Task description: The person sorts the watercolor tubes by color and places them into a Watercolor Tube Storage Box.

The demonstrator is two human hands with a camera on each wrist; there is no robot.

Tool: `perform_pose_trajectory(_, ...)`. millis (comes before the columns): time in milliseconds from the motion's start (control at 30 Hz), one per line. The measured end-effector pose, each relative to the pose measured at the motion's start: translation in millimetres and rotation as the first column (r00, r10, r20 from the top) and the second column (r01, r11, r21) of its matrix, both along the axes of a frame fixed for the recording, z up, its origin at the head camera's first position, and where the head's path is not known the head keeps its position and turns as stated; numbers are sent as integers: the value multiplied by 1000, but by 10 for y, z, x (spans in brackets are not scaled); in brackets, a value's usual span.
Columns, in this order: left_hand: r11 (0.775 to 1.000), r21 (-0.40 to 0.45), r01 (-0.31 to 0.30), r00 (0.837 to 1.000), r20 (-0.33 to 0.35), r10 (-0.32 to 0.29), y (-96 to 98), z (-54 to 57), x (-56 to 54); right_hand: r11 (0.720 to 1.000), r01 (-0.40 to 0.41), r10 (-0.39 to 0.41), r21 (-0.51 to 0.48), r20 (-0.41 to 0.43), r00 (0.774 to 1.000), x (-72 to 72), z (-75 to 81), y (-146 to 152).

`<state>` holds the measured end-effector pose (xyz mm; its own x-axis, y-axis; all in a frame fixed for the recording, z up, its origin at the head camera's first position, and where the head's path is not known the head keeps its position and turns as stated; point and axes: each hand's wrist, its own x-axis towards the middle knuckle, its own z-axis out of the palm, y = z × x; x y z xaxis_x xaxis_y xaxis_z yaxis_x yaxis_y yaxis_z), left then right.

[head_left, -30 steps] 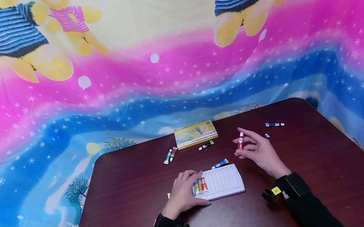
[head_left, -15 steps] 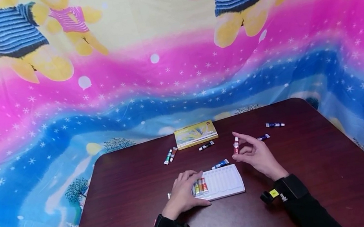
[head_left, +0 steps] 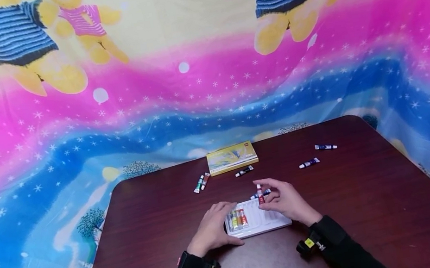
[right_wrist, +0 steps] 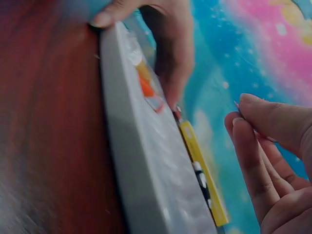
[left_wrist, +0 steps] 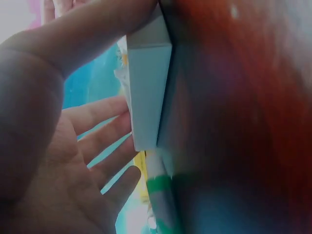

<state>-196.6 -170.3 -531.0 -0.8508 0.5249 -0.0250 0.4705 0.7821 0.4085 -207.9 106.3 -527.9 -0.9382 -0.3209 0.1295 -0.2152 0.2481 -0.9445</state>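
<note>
My left hand point(head_left: 211, 228) grips the left end of a white plastic tray point(head_left: 273, 223), thumb along the near side and fingers at the far side. Several small paint tubes point(head_left: 239, 219), yellow to orange-red, lie side by side in the tray's left slots. Over its right half, my right hand point(head_left: 289, 200) pinches a red paint tube point(head_left: 260, 195) with the white cap up. In the right wrist view that tube is mostly hidden by the thumb and fingertips point(right_wrist: 243, 126). A blue paint tube point(head_left: 267, 191) lies just behind the tray, partly covered.
At the table's back edge lies a yellow box point(head_left: 232, 157), with a black tube point(head_left: 244, 171) before it. Green point(head_left: 199, 184) and brown tubes point(head_left: 205, 181) lie to its left, dark blue point(head_left: 326, 147) and violet ones point(head_left: 309, 163) to the right. A green-banded tube point(left_wrist: 160, 190) shows by the left hand.
My right hand has carried the red tube left and down, from beside the tray to over it, uncovering the violet tube. The left hand stays at the tray's end, having shifted slightly.
</note>
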Motion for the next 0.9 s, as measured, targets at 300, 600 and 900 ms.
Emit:
perform_pose_trajectory(300,1000,-20,9,1000,-12,-9,179,-19,69,990,-68,75,121,-55,996,46,-120,-169)
perform_pose_trajectory(600,1000,-19,19,1000,-2,-19,216,-12,97,972,-96,113,212,-68,991,62,-241,-204)
perform_pose_trajectory(900,1000,-23,9,1000,21,-8,206,-5,99,943,-95,140,319,-121,983,54,-244,-181)
